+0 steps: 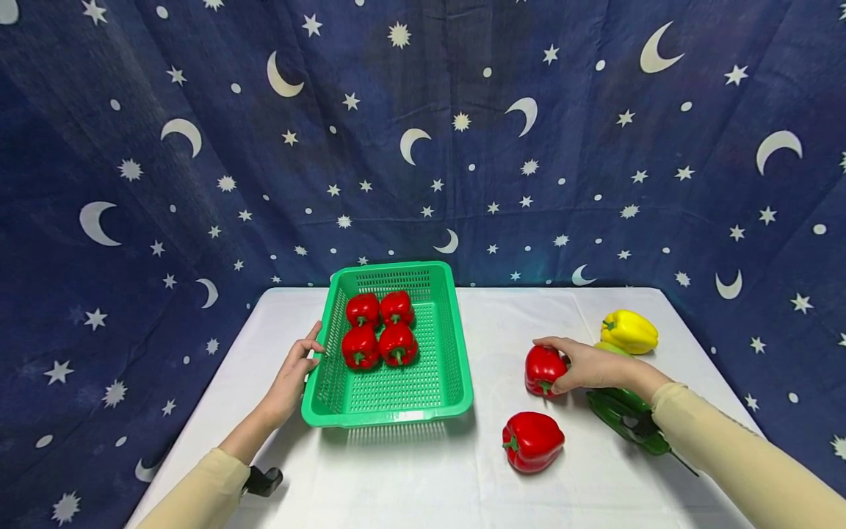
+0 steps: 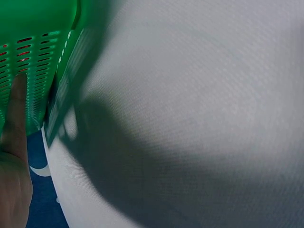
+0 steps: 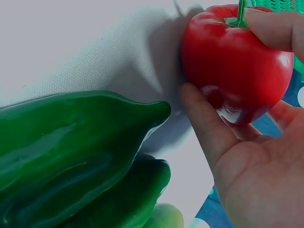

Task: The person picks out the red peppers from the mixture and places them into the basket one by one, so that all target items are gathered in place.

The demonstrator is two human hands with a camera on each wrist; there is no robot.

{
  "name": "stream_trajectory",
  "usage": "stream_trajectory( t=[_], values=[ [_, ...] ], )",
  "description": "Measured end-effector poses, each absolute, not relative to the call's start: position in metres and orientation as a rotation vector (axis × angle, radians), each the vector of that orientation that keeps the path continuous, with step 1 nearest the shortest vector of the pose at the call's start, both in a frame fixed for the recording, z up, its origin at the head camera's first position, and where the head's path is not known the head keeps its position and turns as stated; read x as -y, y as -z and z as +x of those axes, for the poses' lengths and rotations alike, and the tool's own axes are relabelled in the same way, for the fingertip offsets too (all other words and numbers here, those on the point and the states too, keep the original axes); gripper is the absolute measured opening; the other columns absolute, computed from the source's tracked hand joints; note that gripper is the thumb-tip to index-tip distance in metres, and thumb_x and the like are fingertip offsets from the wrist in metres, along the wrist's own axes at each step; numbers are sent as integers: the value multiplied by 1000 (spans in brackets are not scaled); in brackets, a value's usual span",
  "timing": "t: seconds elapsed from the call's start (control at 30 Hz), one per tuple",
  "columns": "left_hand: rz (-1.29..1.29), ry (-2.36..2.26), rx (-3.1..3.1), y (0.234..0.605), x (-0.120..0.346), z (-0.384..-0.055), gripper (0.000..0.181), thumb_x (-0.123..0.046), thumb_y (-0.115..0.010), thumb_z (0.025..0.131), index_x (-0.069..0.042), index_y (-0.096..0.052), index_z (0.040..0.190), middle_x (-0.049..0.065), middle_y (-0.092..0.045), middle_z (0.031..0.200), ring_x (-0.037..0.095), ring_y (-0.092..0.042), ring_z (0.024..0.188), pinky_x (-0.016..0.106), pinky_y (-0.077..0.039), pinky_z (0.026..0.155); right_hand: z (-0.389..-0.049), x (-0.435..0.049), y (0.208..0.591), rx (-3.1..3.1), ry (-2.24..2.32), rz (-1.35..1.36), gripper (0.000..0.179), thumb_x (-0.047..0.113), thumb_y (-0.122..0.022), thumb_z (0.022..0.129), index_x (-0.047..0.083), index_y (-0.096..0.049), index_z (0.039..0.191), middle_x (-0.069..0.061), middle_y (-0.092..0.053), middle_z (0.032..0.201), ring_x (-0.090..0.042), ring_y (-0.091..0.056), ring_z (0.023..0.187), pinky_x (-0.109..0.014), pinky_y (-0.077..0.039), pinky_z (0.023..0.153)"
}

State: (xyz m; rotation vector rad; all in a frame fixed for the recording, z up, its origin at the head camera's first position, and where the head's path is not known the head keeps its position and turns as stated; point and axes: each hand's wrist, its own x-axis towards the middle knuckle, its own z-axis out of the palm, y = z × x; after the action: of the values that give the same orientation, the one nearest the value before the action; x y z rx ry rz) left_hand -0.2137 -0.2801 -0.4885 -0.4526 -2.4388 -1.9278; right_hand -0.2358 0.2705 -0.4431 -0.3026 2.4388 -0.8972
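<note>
A green plastic basket point(image 1: 390, 420) holds several red bell peppers point(image 1: 399, 343) grouped in its left half. My left hand point(image 1: 291, 378) is at the basket's left side, fingertips at the rim; in the left wrist view one straight finger point(image 2: 18, 109) lies along the slotted outer wall. To the right of the basket, my right hand point(image 1: 588, 365) grips another red bell pepper point(image 1: 538, 369), thumb near its green stem and fingers round its side, as the right wrist view shows. Nearer the front, one more red bell pepper point(image 1: 534, 442) lies on its side.
Green peppers point(image 1: 617, 413) lie under my right forearm, large in the right wrist view. A yellow bell pepper point(image 1: 631, 332) sits behind them, beside a yellow-green one point(image 1: 611, 347) partly hidden by my hand. A dark star-and-moon curtain point(image 1: 423, 184) hangs behind the white-covered table point(image 1: 396, 477).
</note>
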Motion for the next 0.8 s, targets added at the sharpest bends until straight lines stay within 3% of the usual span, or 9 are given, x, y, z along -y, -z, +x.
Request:
stream_trajectory(
  t=[0.53, 0.8],
  values=[
    [-437, 1908, 2456, 490, 280, -214, 22, -1, -30, 102, 3, -39, 122, 0, -10, 171, 29, -2, 156, 18, -27, 104, -236, -270, 444, -2444, 880, -312, 97, 17, -88, 73, 16, -38, 156, -25, -39, 150, -39, -47, 123, -52, -52, 92],
    [-452, 1903, 2441, 491, 279, -214, 21, 0, -30, 102, 3, -39, 121, 5, -10, 172, 33, -1, 156, 17, -26, 104, -235, -271, 444, -2422, 906, -297, 97, 17, -87, 74, 16, -37, 157, -25, -38, 151, -40, -46, 124, -52, -52, 92]
  ],
)
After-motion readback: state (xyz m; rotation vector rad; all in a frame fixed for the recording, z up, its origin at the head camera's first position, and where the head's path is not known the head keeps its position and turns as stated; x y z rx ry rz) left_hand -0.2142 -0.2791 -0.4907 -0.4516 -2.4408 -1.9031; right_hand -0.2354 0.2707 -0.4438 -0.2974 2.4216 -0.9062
